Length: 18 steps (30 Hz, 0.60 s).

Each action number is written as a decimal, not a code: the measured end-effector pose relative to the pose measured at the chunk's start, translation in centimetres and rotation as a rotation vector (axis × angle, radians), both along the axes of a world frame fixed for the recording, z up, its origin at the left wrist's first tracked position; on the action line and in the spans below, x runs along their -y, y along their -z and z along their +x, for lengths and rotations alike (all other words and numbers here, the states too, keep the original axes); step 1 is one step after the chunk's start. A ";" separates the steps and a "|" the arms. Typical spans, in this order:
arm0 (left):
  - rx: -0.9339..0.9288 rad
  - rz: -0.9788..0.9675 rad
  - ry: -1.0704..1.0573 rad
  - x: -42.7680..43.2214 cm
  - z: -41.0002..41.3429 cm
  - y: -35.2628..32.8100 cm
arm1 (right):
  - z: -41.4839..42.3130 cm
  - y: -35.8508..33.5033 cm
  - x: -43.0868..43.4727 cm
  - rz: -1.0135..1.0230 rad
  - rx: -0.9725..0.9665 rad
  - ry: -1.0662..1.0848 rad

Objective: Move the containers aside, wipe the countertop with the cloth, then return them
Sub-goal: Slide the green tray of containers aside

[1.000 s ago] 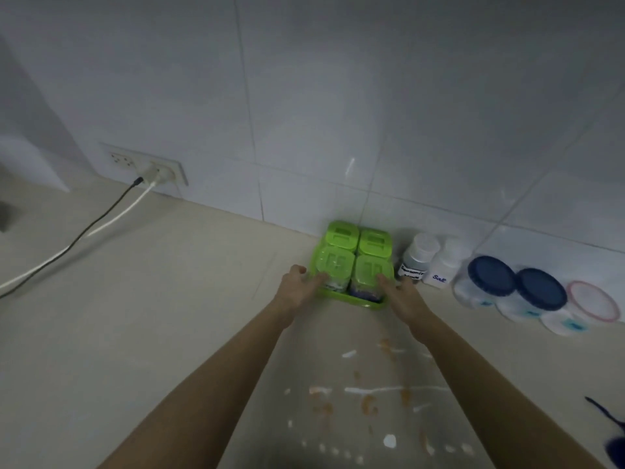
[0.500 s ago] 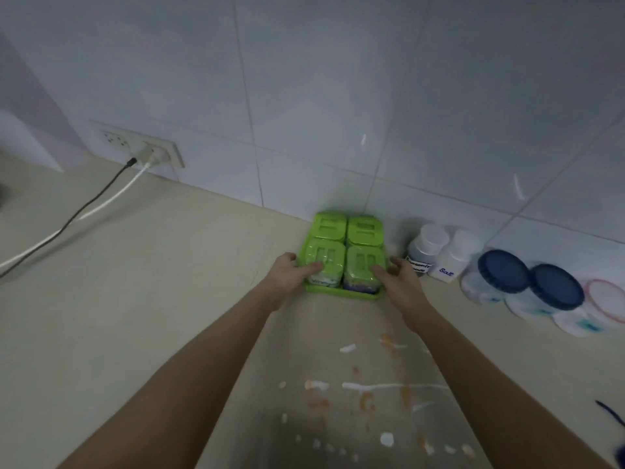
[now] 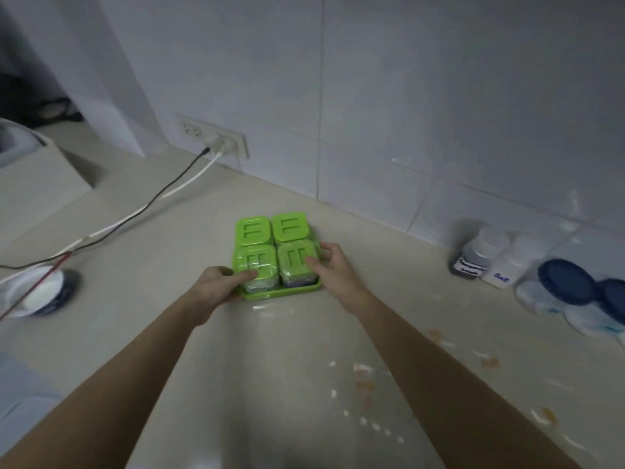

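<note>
A green tray [image 3: 280,292] carries several square jars with green lids [image 3: 270,231] on the cream countertop [image 3: 169,299]. My left hand [image 3: 216,286] grips the tray's near left corner, thumb lying on the front left jar. My right hand [image 3: 333,269] grips the tray's right side, thumb on the front right jar. Two white-capped bottles [image 3: 487,257] and round tubs with dark blue lids [image 3: 568,282] stand against the wall at the right. No cloth is in view.
Orange and white spills [image 3: 365,384] mark the countertop in front of me and to the right. A black cable and a white cable [image 3: 169,192] run from a wall socket [image 3: 216,138] leftward. A white and dark round object [image 3: 44,292] sits at the far left.
Both hands have carried the green tray with its jars leftward, away from the bottles and off the spill zone. The view has swung left, showing the round object at the left.
</note>
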<state>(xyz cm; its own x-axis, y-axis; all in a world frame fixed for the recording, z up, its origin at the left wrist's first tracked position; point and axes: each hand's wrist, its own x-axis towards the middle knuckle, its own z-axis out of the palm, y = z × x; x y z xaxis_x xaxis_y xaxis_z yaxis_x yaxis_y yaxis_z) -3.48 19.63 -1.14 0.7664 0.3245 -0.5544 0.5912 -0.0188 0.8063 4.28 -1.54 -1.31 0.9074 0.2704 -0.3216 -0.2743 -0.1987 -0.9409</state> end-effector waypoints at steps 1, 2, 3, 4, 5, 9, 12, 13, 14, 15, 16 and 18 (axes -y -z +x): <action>-0.002 -0.001 -0.018 -0.7 -0.9 0.0 | -0.3 0.3 -1.0 0.003 -0.002 -0.016; -0.006 0.000 -0.031 -1.2 -1.6 0.1 | -0.6 0.6 -1.7 0.002 -0.001 -0.029; -0.013 0.007 -0.038 -1.5 -2.3 0.1 | -0.9 1.0 -2.4 0.001 0.002 -0.042; -0.020 0.015 -0.040 -1.8 -2.8 0.2 | -1.1 1.3 -2.9 -0.001 0.007 -0.052; -0.033 0.027 -0.034 -2.0 -3.2 0.3 | -1.3 1.5 -3.2 -0.008 0.011 -0.055; -0.099 0.346 0.008 -1.7 -2.9 -1.0 | -1.3 1.1 -3.2 -0.137 0.067 -0.089; 0.034 0.879 0.104 -0.1 -0.9 -3.0 | -0.9 0.0 -1.2 -0.346 0.232 -0.205; 0.126 0.965 0.137 1.1 0.1 -3.7 | -0.6 -0.3 0.2 -0.410 0.292 -0.220; 0.205 1.005 0.175 2.6 1.3 -4.4 | -0.2 -0.6 2.1 -0.468 0.337 -0.218; 0.252 1.025 0.213 3.8 2.4 -4.9 | 0.1 -1.1 3.7 -0.512 0.370 -0.210; 0.295 1.031 0.267 5.3 3.6 -5.1 | 0.4 -1.4 5.7 -0.566 0.401 -0.193; 0.379 1.028 0.416 9.0 5.9 -5.2 | 1.0 -2.2 10.4 -0.685 0.474 -0.139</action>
<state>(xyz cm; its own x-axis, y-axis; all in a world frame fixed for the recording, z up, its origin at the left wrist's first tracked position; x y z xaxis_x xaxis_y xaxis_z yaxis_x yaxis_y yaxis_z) 2.46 10.62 4.01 0.9790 0.1724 0.1091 0.1114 -0.8997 0.4221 5.33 -11.96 0.87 0.9607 0.2733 -0.0490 0.1879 -0.7699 -0.6099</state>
